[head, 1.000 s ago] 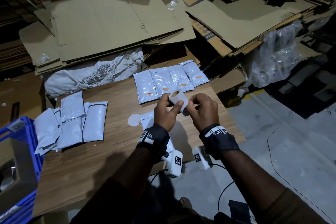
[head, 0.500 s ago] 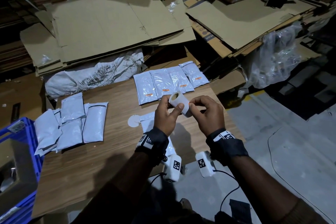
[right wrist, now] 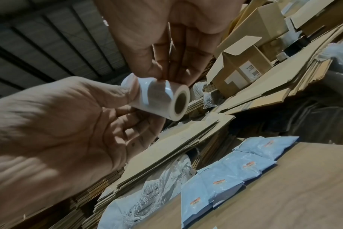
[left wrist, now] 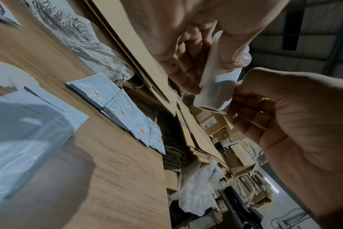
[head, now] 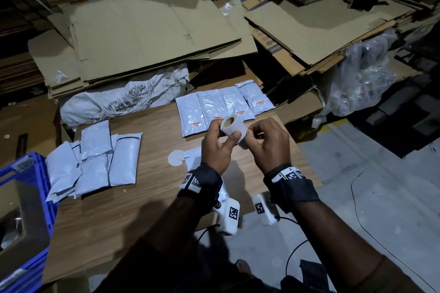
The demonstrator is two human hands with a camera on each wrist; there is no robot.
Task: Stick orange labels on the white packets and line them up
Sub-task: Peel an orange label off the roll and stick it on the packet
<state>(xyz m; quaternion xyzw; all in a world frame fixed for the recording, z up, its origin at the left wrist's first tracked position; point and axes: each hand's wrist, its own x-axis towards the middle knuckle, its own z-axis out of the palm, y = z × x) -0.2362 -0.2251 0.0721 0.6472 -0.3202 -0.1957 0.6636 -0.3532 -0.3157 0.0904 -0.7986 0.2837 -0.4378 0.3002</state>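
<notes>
Both hands hold a small white label roll [head: 234, 129] above the wooden table [head: 142, 209]. My left hand [head: 228, 137] grips it, thumb across its side. The right hand [head: 252, 133] pinches the roll's near end. In the right wrist view the label roll [right wrist: 162, 99] shows its cardboard core. In the left wrist view the label roll [left wrist: 215, 88] sits between the fingers of both hands. Several white packets with orange labels [head: 223, 108] lie side by side at the table's far edge. An unlabelled pile of packets [head: 95, 162] lies at the left. One packet [head: 192, 162] lies under my hands.
A blue crate [head: 23, 197] stands left of the table. A white woven sack [head: 119, 102] and flattened cardboard sheets [head: 142, 31] lie behind it. A clear plastic bag [head: 362, 71] sits at the right. A white round disc [head: 175, 159] lies by the packet. Concrete floor lies to the right.
Both hands have kept hold of the roll in nearly the same place. My right wrist has drifted slightly to the right while its fingers shifted at the roll's end.
</notes>
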